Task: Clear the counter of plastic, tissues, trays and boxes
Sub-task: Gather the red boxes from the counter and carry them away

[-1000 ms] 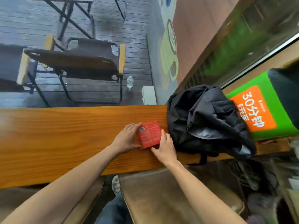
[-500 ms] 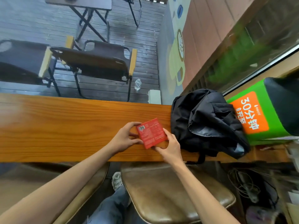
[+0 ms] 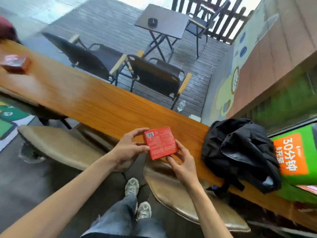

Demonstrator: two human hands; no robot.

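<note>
A small red box point(image 3: 160, 142) with white print and a barcode is held between both hands, lifted just above the near edge of the wooden counter point(image 3: 96, 103). My left hand point(image 3: 128, 148) grips its left side with thumb and fingers. My right hand point(image 3: 180, 159) holds its lower right corner. A second red box point(image 3: 15, 63), blurred, lies on the counter at the far left.
A black backpack point(image 3: 240, 152) lies on the counter to the right, next to a green and orange box point(image 3: 295, 157). Two brown stools point(image 3: 180, 194) stand under the counter's near edge. Behind the glass stand dark chairs point(image 3: 154, 76) and a folding table point(image 3: 163, 21).
Both hands lifted the red box off the counter and drew it toward me. My view swung left and up, and the second red box came into sight.
</note>
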